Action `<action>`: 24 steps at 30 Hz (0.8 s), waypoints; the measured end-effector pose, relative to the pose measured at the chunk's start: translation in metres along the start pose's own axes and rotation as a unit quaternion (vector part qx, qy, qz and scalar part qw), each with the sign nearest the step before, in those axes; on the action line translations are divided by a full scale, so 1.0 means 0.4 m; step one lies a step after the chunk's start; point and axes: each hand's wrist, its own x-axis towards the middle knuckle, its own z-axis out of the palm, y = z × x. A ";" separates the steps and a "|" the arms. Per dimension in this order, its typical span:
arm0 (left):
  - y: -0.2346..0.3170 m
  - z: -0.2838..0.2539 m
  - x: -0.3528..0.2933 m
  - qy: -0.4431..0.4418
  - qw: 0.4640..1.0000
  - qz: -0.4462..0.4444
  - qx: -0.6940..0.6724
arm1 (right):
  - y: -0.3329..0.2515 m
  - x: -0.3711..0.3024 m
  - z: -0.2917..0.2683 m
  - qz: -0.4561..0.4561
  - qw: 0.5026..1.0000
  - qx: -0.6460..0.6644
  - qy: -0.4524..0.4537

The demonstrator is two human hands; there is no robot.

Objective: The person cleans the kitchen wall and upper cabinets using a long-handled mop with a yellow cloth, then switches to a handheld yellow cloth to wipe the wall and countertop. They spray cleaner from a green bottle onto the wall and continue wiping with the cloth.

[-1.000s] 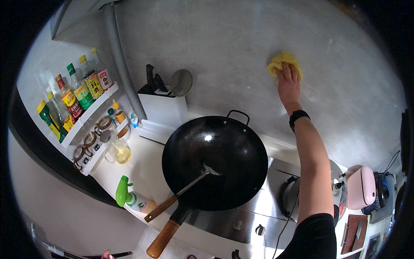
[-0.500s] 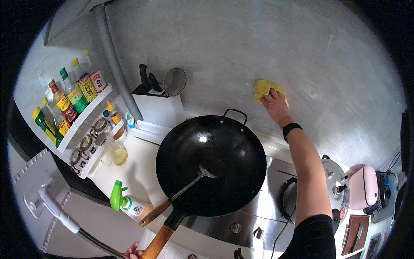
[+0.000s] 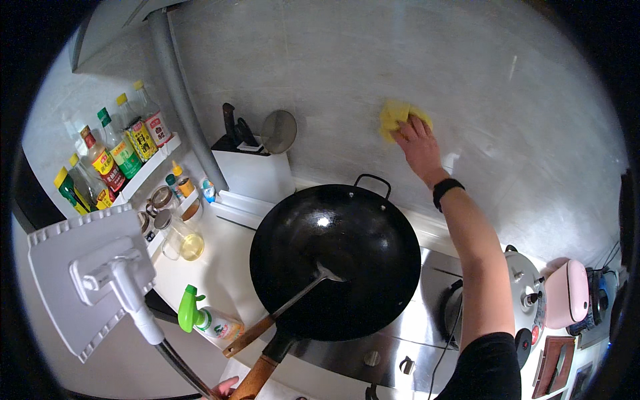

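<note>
My right hand (image 3: 418, 147) presses a yellow cloth (image 3: 399, 120) against the grey wall behind the stove, its fingers bunched on it. At the lower edge, my left hand (image 3: 227, 387) shows only in part, closed on the pole of a flat mop (image 3: 93, 277) whose white head is raised on the left. A large black wok (image 3: 320, 247) stands on the stove beneath my right arm. Inside it rests a spatula (image 3: 300, 293), its wooden handle leaning over the rim. The wok's wooden handle (image 3: 253, 379) passes close to my left hand.
A green-topped spray bottle (image 3: 208, 320) stands left of the wok. Sauce bottles (image 3: 127, 153) line a wall shelf. A knife block (image 3: 253, 175) is behind the wok. To the right are a pressure cooker (image 3: 527, 287) and a pink appliance (image 3: 567, 293).
My right hand has slid the cloth up and slightly left along the wall. The mop head has swung up and to the right. The whole view has shifted a little.
</note>
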 end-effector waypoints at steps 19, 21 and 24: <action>0.052 -0.016 -0.076 0.050 0.994 -0.095 -0.009 | -0.086 0.056 0.153 -0.156 0.961 0.169 -0.150; 0.041 -0.006 -0.075 0.063 0.992 -0.104 -0.042 | -0.107 0.015 0.173 -0.116 0.925 0.296 -0.205; 0.022 -0.003 -0.080 0.055 0.988 -0.137 -0.053 | -0.127 -0.078 0.196 -0.016 0.863 0.368 -0.346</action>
